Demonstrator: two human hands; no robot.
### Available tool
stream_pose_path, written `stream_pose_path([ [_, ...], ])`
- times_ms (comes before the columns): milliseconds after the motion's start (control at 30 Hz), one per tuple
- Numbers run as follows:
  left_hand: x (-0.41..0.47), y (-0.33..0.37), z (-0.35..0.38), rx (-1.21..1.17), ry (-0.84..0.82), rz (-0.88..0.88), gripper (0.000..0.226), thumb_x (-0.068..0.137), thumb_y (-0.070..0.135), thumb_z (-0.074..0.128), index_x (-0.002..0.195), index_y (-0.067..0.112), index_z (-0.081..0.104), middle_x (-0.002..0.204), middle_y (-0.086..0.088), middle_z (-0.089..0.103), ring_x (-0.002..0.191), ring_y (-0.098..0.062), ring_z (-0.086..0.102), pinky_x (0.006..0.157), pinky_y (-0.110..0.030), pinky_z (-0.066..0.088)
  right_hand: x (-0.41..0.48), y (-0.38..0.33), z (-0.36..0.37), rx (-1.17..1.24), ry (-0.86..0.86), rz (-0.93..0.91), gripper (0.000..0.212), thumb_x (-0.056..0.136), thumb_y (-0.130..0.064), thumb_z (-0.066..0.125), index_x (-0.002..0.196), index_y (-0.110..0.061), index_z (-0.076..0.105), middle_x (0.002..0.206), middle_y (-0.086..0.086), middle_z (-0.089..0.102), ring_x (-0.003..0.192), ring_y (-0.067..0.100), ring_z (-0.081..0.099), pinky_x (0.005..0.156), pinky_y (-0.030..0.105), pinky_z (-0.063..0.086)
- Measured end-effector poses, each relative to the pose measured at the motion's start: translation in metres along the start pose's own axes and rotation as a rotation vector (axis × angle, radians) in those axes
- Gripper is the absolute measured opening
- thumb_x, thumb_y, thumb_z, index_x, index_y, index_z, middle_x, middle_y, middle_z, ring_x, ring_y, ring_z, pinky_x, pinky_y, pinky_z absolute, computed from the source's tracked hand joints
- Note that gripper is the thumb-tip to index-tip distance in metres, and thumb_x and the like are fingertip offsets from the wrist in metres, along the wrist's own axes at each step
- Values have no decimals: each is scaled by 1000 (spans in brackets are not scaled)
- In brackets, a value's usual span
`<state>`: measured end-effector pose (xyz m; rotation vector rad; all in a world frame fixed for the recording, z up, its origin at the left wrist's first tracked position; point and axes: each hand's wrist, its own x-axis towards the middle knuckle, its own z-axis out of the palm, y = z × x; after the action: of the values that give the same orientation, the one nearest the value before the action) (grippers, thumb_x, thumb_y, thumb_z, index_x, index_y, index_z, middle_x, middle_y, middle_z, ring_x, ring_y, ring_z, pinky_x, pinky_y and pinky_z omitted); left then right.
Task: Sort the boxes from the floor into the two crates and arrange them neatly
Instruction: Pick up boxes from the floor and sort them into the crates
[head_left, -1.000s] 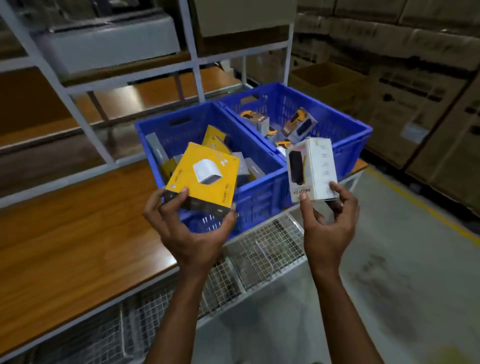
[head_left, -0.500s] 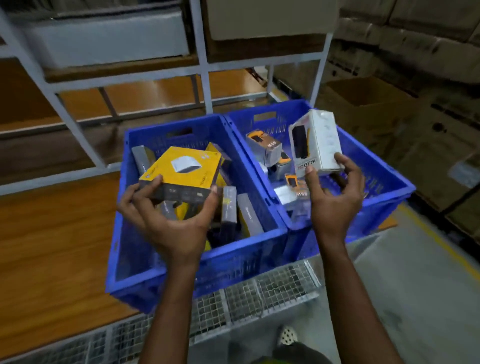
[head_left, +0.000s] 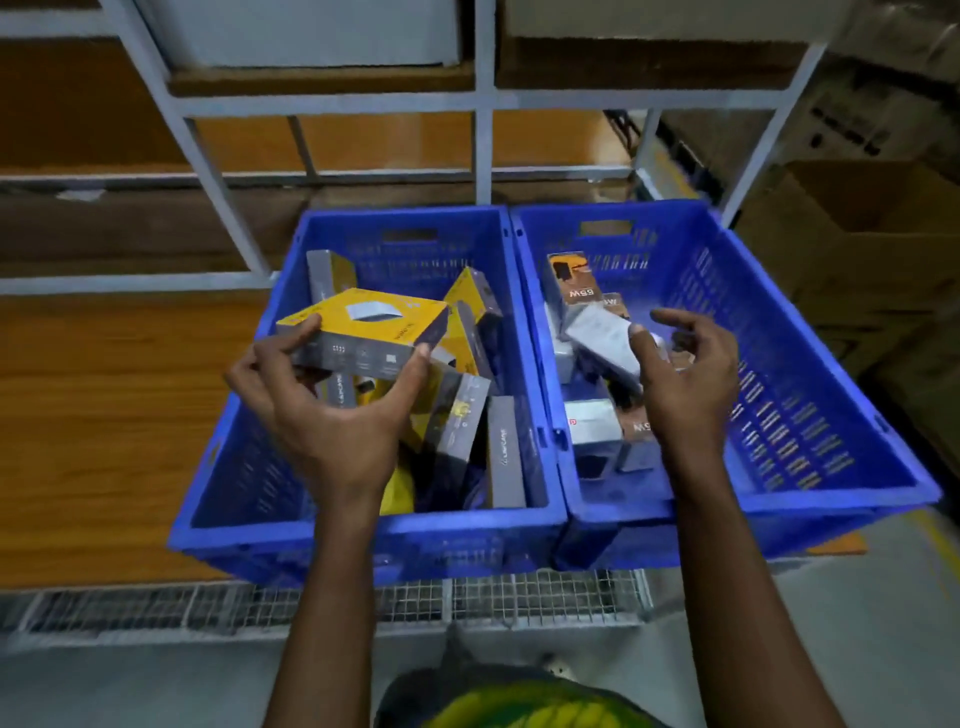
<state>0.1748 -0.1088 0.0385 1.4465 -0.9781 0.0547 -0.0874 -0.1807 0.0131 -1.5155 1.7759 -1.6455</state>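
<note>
White box (head_left: 605, 340): half a second ago you held it high; now it lies in the right crate (head_left: 810, 374).
Right hand (head_left: 685, 379): fingers spread, releasing.
Left hand (head_left: 332, 410): grips the yellow box (head_left: 363, 325) over the left crate (head_left: 249, 467); place it next.

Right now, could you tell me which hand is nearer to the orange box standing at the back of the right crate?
Right. The right hand is inside the right crate, just in front of the orange box. The left hand is over the left crate, gripping a yellow box.
</note>
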Motion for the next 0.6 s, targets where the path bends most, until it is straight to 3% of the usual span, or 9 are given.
stream_pose_path([
  [100, 6, 1, -4, -19, 30, -32, 76, 63, 47, 95, 120, 9, 60, 129, -14, 48, 111, 9, 49, 88, -15, 47, -3, -8, 3, -6, -21, 8, 18, 89, -29, 76, 105, -33, 67, 114, -1, 52, 107, 17, 59, 92, 22, 41],
  [167, 15, -4, -6, -99, 40, -87, 78, 64, 49, 94, 123, 13, 58, 132, -11, 47, 117, -5, 56, 90, -22, 53, -8, -14, 5, 4, -15, 29, 17, 90, -29, 75, 105, -33, 68, 113, -4, 52, 108, 16, 60, 90, 21, 40],
  [233, 24, -15, -7, -207, -50, -168, 81, 67, 55, 90, 131, 21, 54, 141, -6, 46, 124, -19, 58, 96, -36, 55, -14, -20, 9, 3, -9, 47, 16, 90, -31, 74, 105, -32, 69, 112, -7, 53, 111, 17, 59, 88, 18, 42],
  [267, 28, -23, -8, -215, -156, -224, 86, 69, 63, 85, 139, 27, 49, 150, -7, 42, 134, -24, 52, 103, -43, 52, -19, -23, 12, 7, -4, 60, 15, 91, -31, 74, 105, -31, 70, 111, -7, 53, 112, 16, 59, 86, 12, 41],
  [333, 32, -33, -12, -101, -477, -359, 105, 69, 80, 71, 155, 36, 32, 169, -4, 8, 153, -24, 23, 119, -49, 33, -32, -30, 18, 7, 24, 76, 15, 91, -30, 73, 105, -29, 70, 108, -10, 54, 111, 13, 58, 84, 3, 37],
  [400, 28, -36, -20, -23, -773, -426, 113, 68, 82, 67, 160, 37, 19, 167, 5, -18, 156, -19, 7, 123, -46, 23, -48, -38, 22, -1, 54, 83, 14, 91, -28, 73, 105, -27, 71, 106, -12, 54, 108, 10, 58, 85, 2, 38],
  [500, 20, -38, -38, -40, -1037, -344, 95, 73, 71, 69, 155, 45, 29, 168, 7, -13, 154, -15, 16, 116, -34, 28, -79, -52, 25, -13, 130, 95, 11, 90, -25, 72, 101, -24, 71, 111, -3, 62, 99, -1, 61, 89, 10, 45],
  [567, 16, -39, -47, -65, -1123, -298, 91, 69, 75, 70, 150, 48, 38, 169, 8, -8, 153, -14, 20, 117, -39, 33, -104, -60, 24, -64, 225, 71, 11, 89, -24, 71, 100, -25, 71, 107, -2, 66, 102, 9, 63, 92, 26, 51],
  [600, 14, -41, -52, -77, -1154, -280, 90, 67, 75, 68, 148, 47, 41, 169, 8, -4, 153, -11, 19, 118, -43, 34, -121, -64, 24, -81, 285, 53, 11, 89, -22, 71, 100, -23, 72, 105, -1, 67, 103, 14, 63, 88, 26, 52],
])
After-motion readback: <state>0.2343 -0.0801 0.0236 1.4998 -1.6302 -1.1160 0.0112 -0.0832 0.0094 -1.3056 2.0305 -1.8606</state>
